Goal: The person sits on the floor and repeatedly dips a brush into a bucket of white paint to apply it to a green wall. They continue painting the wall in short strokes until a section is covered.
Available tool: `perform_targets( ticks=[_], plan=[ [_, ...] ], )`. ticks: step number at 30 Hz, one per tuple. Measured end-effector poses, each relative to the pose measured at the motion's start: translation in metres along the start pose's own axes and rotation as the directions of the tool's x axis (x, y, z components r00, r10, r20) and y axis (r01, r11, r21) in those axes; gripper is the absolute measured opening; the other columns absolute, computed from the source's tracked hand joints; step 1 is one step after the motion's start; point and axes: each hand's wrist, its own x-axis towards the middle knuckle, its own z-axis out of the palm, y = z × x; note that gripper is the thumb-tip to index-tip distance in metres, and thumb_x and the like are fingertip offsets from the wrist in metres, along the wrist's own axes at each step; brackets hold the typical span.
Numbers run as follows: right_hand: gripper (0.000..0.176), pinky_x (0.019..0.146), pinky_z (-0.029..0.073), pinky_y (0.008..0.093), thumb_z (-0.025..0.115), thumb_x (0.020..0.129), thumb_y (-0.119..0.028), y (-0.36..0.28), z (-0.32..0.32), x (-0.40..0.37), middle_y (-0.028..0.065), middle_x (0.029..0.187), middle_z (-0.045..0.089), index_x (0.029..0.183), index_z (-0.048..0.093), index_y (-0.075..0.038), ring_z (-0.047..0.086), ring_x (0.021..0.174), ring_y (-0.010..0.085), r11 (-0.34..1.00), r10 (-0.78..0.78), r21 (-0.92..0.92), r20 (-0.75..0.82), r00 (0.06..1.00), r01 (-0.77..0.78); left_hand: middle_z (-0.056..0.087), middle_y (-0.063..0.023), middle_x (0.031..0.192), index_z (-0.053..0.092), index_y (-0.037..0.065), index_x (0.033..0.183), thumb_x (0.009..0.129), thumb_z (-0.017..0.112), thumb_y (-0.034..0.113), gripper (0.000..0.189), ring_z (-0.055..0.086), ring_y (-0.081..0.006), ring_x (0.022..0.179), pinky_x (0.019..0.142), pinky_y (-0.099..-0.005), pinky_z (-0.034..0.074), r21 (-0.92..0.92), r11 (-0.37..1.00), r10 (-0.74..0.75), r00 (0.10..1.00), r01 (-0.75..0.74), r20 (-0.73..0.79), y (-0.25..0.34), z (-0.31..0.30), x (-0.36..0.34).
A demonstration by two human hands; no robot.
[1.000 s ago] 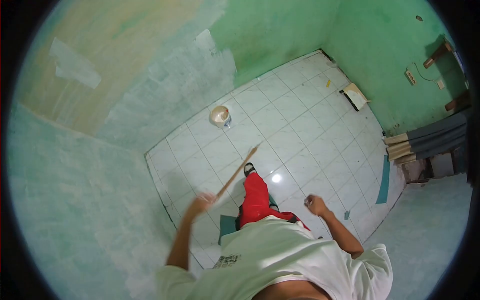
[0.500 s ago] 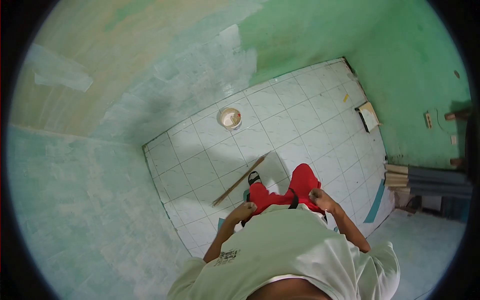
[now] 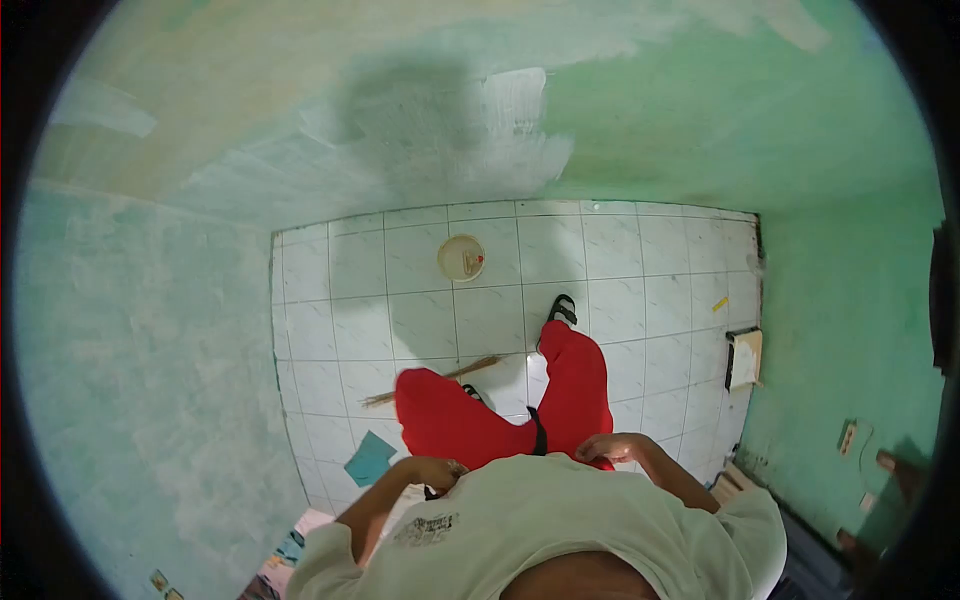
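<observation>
My left hand [image 3: 438, 472] is curled at the left hip, at the edge of the pale shirt [image 3: 560, 500]; its fingertips are mostly hidden. On the other side, my right hand [image 3: 612, 448] has bent fingers closed on the upper part of the red trousers [image 3: 572, 385], just below the shirt hem. A black strap [image 3: 539, 432] hangs at the front of the waist. One sandalled foot [image 3: 563, 310] is stepped forward on the right, and the other shows partly behind the left knee.
A round bucket [image 3: 441, 262] with a red-marked tool inside stands on the tiled floor [image 3: 620, 300] ahead. Behind the left knee lies a stick broom [image 3: 482, 365]. A blue-green sheet [image 3: 371, 459] is at left; a box-like object [image 3: 743, 360] sits by the right wall.
The view has turned toward the patchy wall. My right foot has come forward toward it, and the broom is now partly covered by my left leg. Both hands remain at the waist.
</observation>
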Motion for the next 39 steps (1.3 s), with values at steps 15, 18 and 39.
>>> perform_targets(
  ticks=[15, 18, 39],
  plan=[
    [0.019, 0.072, 0.052, 0.0485, 0.063, 0.078, -0.009, -0.307, -0.416, 0.468, 0.0184, 0.092, 0.071, 0.096, 0.068, -0.005, 0.067, 0.090, 0.0368, -0.029, -0.756, -0.979, -0.111, 0.645, -0.203, 0.071, -0.0156, 0.087, 0.064, 0.001, 0.098, 0.091, 0.067, 0.035, 0.035, 0.070, -0.0239, 0.075, 0.063, -0.0363, 0.057, 0.165, 0.978, 0.125, 0.279, 0.125, -0.952, 0.072, -0.596, 0.187],
    [0.016, 0.075, 0.050, 0.0454, 0.061, 0.081, -0.007, -0.305, -0.434, 0.554, 0.0139, 0.091, 0.071, 0.096, 0.068, -0.006, 0.063, 0.095, 0.0338, -0.353, -0.776, -0.893, 0.114, 0.620, -0.278, 0.072, -0.0204, 0.093, 0.065, -0.001, 0.102, 0.090, 0.065, 0.036, 0.039, 0.070, -0.0353, 0.088, 0.075, -0.0436, 0.057, 0.362, 0.679, 0.480, -0.012, 0.639, -0.877, 0.069, -0.630, 0.214],
    [0.026, 0.076, 0.056, 0.0469, 0.067, 0.083, -0.017, -0.372, -0.444, 0.491, 0.0263, 0.083, 0.070, 0.092, 0.064, 0.007, 0.071, 0.083, 0.0407, 0.085, -0.490, -0.983, -0.186, 0.852, -0.166, 0.067, -0.0195, 0.116, 0.059, -0.002, 0.116, 0.096, 0.050, 0.028, 0.038, 0.070, -0.0338, 0.099, 0.074, -0.0441, 0.059, 0.273, 0.941, 0.191, 0.350, 0.202, -0.917, 0.092, -0.697, 0.178]
  ],
)
